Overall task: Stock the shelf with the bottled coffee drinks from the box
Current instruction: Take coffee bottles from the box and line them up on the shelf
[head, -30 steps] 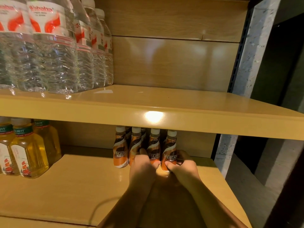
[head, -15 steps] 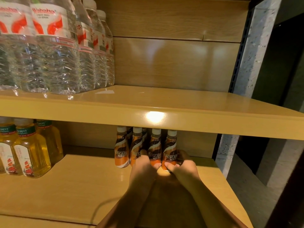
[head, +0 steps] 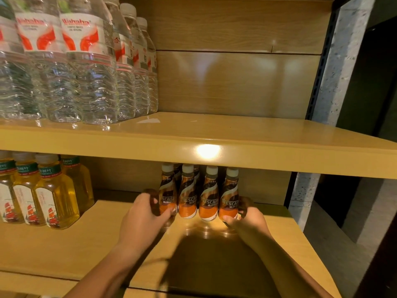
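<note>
Several brown-and-orange bottled coffee drinks (head: 208,198) with white caps stand in rows on the lower wooden shelf (head: 96,237), under the upper shelf board. My left hand (head: 144,220) wraps the leftmost front bottle (head: 168,196) from the left side. My right hand (head: 247,220) wraps the rightmost front bottle (head: 229,198) from the right side. Both hands press the group from its two ends. Rear bottles are mostly hidden behind the front row. The box is out of view.
Yellow tea bottles (head: 53,194) stand at the left of the lower shelf. Clear water bottles (head: 86,67) fill the left of the upper shelf (head: 236,134). A speckled grey upright (head: 335,61) bounds the shelf on the right.
My hands have moved apart, from the middle front of the coffee bottles out to the two ends of the front row. The view has shifted slightly closer.
</note>
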A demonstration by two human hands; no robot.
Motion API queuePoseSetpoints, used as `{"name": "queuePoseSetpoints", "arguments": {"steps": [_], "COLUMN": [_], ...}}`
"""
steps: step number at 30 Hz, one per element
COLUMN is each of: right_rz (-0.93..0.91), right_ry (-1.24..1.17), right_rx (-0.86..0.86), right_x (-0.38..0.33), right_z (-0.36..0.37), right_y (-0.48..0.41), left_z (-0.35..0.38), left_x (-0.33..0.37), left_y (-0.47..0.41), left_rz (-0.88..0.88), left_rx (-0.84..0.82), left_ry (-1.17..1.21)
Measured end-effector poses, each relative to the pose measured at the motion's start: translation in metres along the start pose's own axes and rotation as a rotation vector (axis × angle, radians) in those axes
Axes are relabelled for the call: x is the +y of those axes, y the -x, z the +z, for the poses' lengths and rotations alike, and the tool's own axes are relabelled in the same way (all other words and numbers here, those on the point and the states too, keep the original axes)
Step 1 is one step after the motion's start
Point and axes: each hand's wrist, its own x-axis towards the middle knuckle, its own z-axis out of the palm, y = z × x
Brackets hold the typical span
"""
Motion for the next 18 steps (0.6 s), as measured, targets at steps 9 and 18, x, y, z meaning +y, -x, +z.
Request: {"name": "queuePoseSetpoints", "arguments": {"steps": [9, 18], "right_rz": [-0.162, -0.235], "right_ry": [0.497, 0.882], "right_rx": [0.125, 0.158], "right_x": [0.009, -0.005], "right_z": [-0.012, 0.004], "right_y": [0.048, 0.175], "left_z": [-0.025, -0.11], "left_x": [-0.052, -0.08], "left_y": [0.016, 0.067], "left_rz": [0.146, 0.24], "left_rx": [-0.184, -0.375], "left_ry": [-0.373, -0.558]}}
